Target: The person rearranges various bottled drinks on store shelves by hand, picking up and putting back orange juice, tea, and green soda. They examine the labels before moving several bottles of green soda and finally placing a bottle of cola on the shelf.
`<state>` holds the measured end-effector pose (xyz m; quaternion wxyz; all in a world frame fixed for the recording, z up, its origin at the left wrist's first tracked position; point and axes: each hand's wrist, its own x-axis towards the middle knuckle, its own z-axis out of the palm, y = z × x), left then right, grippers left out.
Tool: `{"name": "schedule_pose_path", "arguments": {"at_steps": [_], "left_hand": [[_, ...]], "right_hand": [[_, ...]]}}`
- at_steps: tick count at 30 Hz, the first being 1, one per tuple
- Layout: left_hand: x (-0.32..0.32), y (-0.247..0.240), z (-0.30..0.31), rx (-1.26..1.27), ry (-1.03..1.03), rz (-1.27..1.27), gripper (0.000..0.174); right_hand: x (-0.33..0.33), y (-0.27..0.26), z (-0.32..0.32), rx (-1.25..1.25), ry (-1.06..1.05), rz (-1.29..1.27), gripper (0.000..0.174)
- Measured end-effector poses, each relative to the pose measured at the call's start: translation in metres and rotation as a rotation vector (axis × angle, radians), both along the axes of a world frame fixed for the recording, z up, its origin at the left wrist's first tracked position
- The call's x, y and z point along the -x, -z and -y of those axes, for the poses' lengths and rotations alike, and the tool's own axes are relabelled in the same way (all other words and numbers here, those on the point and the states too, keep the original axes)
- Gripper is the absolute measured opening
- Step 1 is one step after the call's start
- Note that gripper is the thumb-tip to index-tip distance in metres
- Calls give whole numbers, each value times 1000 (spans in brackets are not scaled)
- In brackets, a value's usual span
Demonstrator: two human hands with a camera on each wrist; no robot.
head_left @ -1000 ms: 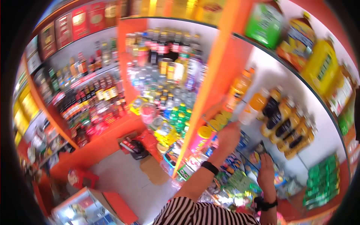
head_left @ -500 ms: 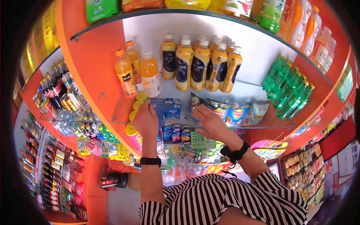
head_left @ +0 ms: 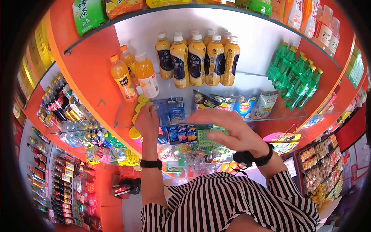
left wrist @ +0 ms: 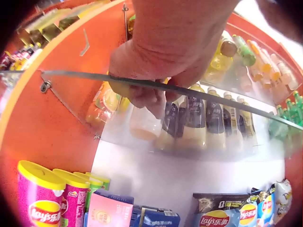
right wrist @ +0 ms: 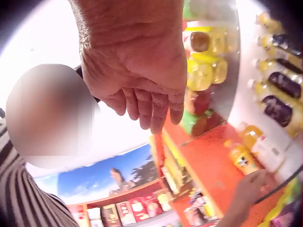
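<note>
My left hand (head_left: 148, 123) is at the front edge of the glass shelf (left wrist: 61, 74), its fingers bent downward and seen through the glass in the left wrist view. Nothing shows in its grip. Just behind it stands an orange drink bottle (head_left: 148, 83) with a white label, beside orange juice bottles (head_left: 123, 79). Blue boxes (head_left: 177, 114) lie to its right. My right hand (head_left: 232, 129) hovers in front of the shelf, fingers extended. In the right wrist view its palm (right wrist: 137, 61) shows bare. Chip bags (head_left: 244, 109) are behind it.
Yellow bottles with dark labels (head_left: 196, 63) line the middle of the upper display, green bottles (head_left: 299, 81) the right. Yellow-lidded chip canisters (left wrist: 40, 189) stand below the glass at left. An orange partition (head_left: 94, 83) rises on the left.
The view has swung from the left-hand shelves to face this display. In the last half second the right hand has lifted off the chip bags toward me; the left has dropped slightly.
</note>
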<state>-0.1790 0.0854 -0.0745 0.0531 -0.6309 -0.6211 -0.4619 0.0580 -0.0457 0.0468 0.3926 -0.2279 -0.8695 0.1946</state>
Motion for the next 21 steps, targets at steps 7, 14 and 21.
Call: {"name": "schedule_pose_path", "arguments": {"at_steps": [7, 14, 21], "left_hand": [[4, 9, -5, 74, 31, -4, 19], [-2, 2, 1, 113, 41, 34, 21], [-5, 1, 2, 39, 24, 8, 21]], "right_hand": [[19, -26, 61, -209, -702, -323, 32], [20, -33, 74, -292, -875, -409, 29], [17, -35, 70, -323, -892, -429, 27]]}}
